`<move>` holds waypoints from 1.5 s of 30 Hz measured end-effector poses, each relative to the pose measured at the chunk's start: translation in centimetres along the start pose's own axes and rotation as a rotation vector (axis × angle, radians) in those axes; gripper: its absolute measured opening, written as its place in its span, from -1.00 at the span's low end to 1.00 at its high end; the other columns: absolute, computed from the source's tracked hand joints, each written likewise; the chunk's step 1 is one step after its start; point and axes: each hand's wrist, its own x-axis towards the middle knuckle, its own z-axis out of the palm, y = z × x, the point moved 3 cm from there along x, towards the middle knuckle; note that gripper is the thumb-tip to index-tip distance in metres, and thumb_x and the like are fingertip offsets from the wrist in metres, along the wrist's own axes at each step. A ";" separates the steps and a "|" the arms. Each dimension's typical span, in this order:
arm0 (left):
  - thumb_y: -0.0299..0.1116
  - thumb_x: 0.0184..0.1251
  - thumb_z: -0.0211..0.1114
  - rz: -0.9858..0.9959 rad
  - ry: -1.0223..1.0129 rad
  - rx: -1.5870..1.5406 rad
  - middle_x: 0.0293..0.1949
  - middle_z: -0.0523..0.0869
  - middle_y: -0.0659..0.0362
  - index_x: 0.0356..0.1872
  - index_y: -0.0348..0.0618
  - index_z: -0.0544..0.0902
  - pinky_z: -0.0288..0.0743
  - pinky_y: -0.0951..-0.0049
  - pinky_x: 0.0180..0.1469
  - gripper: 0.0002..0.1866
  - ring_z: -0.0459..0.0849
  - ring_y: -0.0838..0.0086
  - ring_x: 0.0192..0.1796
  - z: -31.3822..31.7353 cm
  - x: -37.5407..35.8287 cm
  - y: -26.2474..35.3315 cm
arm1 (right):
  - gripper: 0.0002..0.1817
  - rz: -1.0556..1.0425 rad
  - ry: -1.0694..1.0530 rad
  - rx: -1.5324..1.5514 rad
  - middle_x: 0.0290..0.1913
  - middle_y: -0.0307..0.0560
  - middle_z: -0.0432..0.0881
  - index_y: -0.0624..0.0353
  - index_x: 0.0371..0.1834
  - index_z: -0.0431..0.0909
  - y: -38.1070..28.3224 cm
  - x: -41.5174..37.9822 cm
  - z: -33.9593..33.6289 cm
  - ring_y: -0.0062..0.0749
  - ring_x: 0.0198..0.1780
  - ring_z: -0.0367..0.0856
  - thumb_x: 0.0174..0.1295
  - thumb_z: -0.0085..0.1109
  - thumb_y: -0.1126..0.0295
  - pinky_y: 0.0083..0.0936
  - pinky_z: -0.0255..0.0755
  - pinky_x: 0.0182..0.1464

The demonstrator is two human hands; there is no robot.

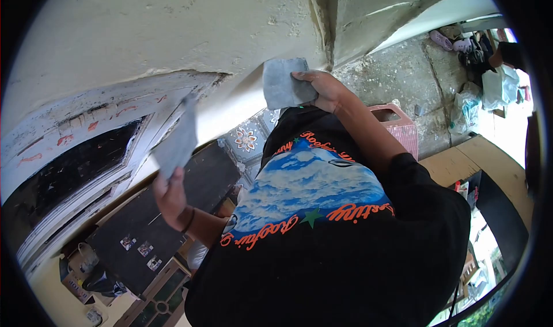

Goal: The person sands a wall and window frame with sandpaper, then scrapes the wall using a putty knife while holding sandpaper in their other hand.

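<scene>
My right hand [327, 91] grips a grey, roughly square, folded-looking sheet [283, 84] by its right edge, thumb on top and fingers underneath. The sheet's face is dull and lightly mottled, and it overlaps the foot of the plastered wall [242, 27] in this view. On the left, my left hand [171, 197] pinches the lower end of a second grey sheet [180, 143], thin and blurred by motion. It stands tilted in front of the window frame [138, 148]. What the sheets are made of I cannot tell.
The wall has chipped, stained plaster. Below the left hand stands a dark cabinet [199, 183] with small pictures on it. A pink plastic basket [401, 132] sits on the worn concrete floor [397, 76], with shoes [455, 44] and plastic bags [468, 105] farther right. Patterned tiles [245, 140] show between.
</scene>
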 end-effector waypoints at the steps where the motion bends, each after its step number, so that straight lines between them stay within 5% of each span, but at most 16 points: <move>1: -0.48 0.21 0.17 0.256 0.161 -0.167 -0.13 0.57 0.02 -0.08 -0.50 0.49 0.27 0.42 0.11 -0.69 0.47 0.39 -0.03 -1.2 -0.8 1.6 | -0.67 0.040 0.195 -0.005 -0.09 -0.03 0.52 0.28 0.06 0.33 0.3 0.6 -1.8 -0.22 -0.05 0.54 0.27 -0.07 0.36 -0.24 0.44 0.04; 4: -0.60 0.15 0.14 0.813 0.339 -0.468 0.08 0.47 -0.02 -0.02 -0.31 0.47 0.15 0.15 0.27 -0.68 0.39 0.19 0.15 -4.5 -1.2 6.2 | -0.68 -0.007 0.415 0.026 -0.05 0.02 0.47 0.22 0.07 0.30 0.8 1.2 -5.9 -0.14 -0.04 0.52 0.25 -0.17 0.43 -0.07 0.47 -0.03; 8: -0.57 0.16 0.17 1.232 0.704 -0.342 0.06 0.47 -0.09 0.01 -0.34 0.45 0.25 0.25 0.21 -0.65 0.49 0.18 0.06 -2.5 0.8 10.6 | -0.61 -0.108 0.500 0.115 0.03 0.07 0.39 0.21 0.16 0.17 2.1 4.8 -11.5 -0.09 0.03 0.47 0.24 -0.27 0.46 -0.04 0.46 0.00; 9: -0.50 0.20 0.16 1.051 0.962 0.103 0.07 0.46 -0.12 0.02 -0.38 0.43 0.25 0.27 0.19 -0.64 0.50 0.17 0.04 -0.8 1.4 10.5 | -0.61 -0.113 0.502 0.118 0.03 0.07 0.39 0.21 0.16 0.17 2.5 5.9 -11.7 -0.09 0.03 0.47 0.24 -0.27 0.46 -0.04 0.46 0.00; 12: -0.06 0.35 0.02 0.855 0.823 0.016 0.18 0.31 -0.21 0.20 -0.51 0.17 0.26 0.30 0.18 -0.34 0.37 0.19 0.20 4.5 5.5 11.0 | -0.68 -0.133 0.563 0.045 -0.08 0.04 0.43 0.18 0.00 0.32 3.2 9.8 -11.5 -0.09 -0.09 0.51 0.16 -0.24 0.49 0.00 0.50 -0.09; 15: -0.02 0.38 -0.11 1.072 0.657 -0.012 0.37 -0.19 -0.15 0.35 -0.19 -0.40 -0.02 0.31 0.36 -0.19 0.01 0.21 0.39 8.2 7.7 11.8 | -0.73 -0.080 0.519 -0.010 -0.12 0.00 0.44 0.17 -0.07 0.34 3.5 13.3 -11.1 -0.17 -0.12 0.52 0.16 -0.23 0.49 -0.03 0.51 -0.10; 21: 0.03 0.40 -0.26 1.046 1.000 0.160 0.38 -0.36 -0.13 0.36 -0.13 -0.36 -0.23 0.29 0.40 -0.27 -0.34 0.21 0.44 8.6 9.1 12.3 | -0.79 -0.051 0.348 -0.184 -0.29 -0.10 0.49 0.12 -0.17 0.38 2.2 12.5 -5.1 -0.34 -0.32 0.55 0.17 -0.24 0.49 -0.01 0.52 -0.16; 23: 0.03 0.41 -0.29 1.003 1.071 0.156 0.38 -0.37 -0.11 0.36 -0.14 -0.33 -0.32 0.30 0.40 -0.29 -0.36 0.19 0.43 8.6 9.2 12.2 | -0.89 -0.006 0.356 -0.301 -0.38 -0.19 0.54 0.11 -0.35 0.49 2.2 12.1 -5.4 -0.40 -0.34 0.56 0.03 0.06 0.44 -0.30 0.53 -0.16; 24: -0.01 0.42 -0.32 1.033 1.066 0.121 0.39 -0.36 -0.08 0.37 -0.14 -0.32 -0.35 0.30 0.40 -0.32 -0.36 0.20 0.43 9.2 9.1 12.4 | -0.89 -0.035 0.336 -0.439 -0.39 -0.21 0.56 0.11 -0.40 0.51 2.8 13.6 -6.9 -0.41 -0.34 0.57 -0.04 0.14 0.43 -0.36 0.53 -0.19; 27: -0.07 0.44 -0.34 1.021 1.092 0.210 0.39 -0.34 -0.05 0.37 -0.11 -0.33 -0.29 0.28 0.41 -0.37 -0.32 0.20 0.43 9.1 9.2 12.2 | -0.84 -0.544 0.126 -1.844 -0.43 -0.27 0.60 0.09 -0.57 0.58 6.2 23.7 -13.5 -0.44 -0.34 0.58 -0.25 0.36 0.38 -0.56 0.52 -0.28; 28: -0.12 0.45 -0.36 0.985 1.087 0.161 0.39 -0.31 -0.05 0.36 -0.09 -0.34 -0.20 0.28 0.41 -0.40 -0.24 0.18 0.43 9.3 9.1 12.4 | -0.85 -0.570 0.162 -1.826 -0.39 -0.18 0.61 0.13 -0.49 0.58 5.7 22.9 -12.1 -0.39 -0.33 0.59 -0.17 0.29 0.40 -0.51 0.52 -0.24; 30: -0.17 0.45 -0.36 1.009 1.058 0.124 0.39 -0.32 -0.04 0.36 -0.08 -0.36 -0.13 0.27 0.40 -0.41 -0.16 0.17 0.42 9.1 9.4 12.3 | -0.76 -0.088 0.459 -0.322 -0.26 0.14 0.59 0.33 -0.26 0.52 1.9 11.9 -4.1 -0.18 -0.24 0.61 0.04 0.07 0.42 -0.40 0.46 -0.04; 34: -0.22 0.46 -0.35 1.007 1.094 0.220 0.38 -0.36 -0.05 0.36 -0.07 -0.38 -0.13 0.27 0.40 -0.41 -0.14 0.17 0.42 8.7 9.6 11.9 | -0.69 -0.127 0.490 -0.734 -0.22 0.29 0.55 0.48 -0.18 0.44 3.2 13.6 -7.5 -0.08 -0.17 0.59 0.11 -0.09 0.42 -0.37 0.49 -0.06; 36: -0.22 0.45 -0.35 1.066 1.053 0.178 0.38 -0.35 -0.08 0.36 -0.08 -0.37 -0.15 0.28 0.41 -0.41 -0.15 0.17 0.42 8.7 9.8 11.5 | -0.71 -0.303 0.588 -1.268 -0.22 0.28 0.55 0.49 -0.22 0.45 3.1 15.6 -8.5 -0.09 -0.12 0.59 0.11 -0.09 0.44 -0.39 0.57 -0.24; 37: -0.22 0.45 -0.35 1.134 1.004 0.142 0.38 -0.34 -0.10 0.36 -0.09 -0.36 -0.17 0.29 0.41 -0.41 -0.15 0.17 0.42 8.9 9.9 11.6 | -0.70 -0.271 0.596 -0.903 -0.20 0.27 0.55 0.48 -0.20 0.45 3.5 16.2 -8.5 -0.09 -0.10 0.58 0.11 -0.09 0.43 -0.40 0.59 -0.40; 45: -0.25 0.44 -0.35 0.998 1.099 0.214 0.38 -0.35 -0.11 0.34 -0.23 -0.37 -0.27 0.26 0.41 -0.40 -0.24 0.18 0.43 8.9 9.8 11.9 | -0.73 -0.159 0.570 -0.627 -0.20 0.21 0.57 0.45 -0.24 0.51 2.4 14.4 -7.8 -0.05 -0.16 0.60 0.09 -0.02 0.43 -0.34 0.58 -0.42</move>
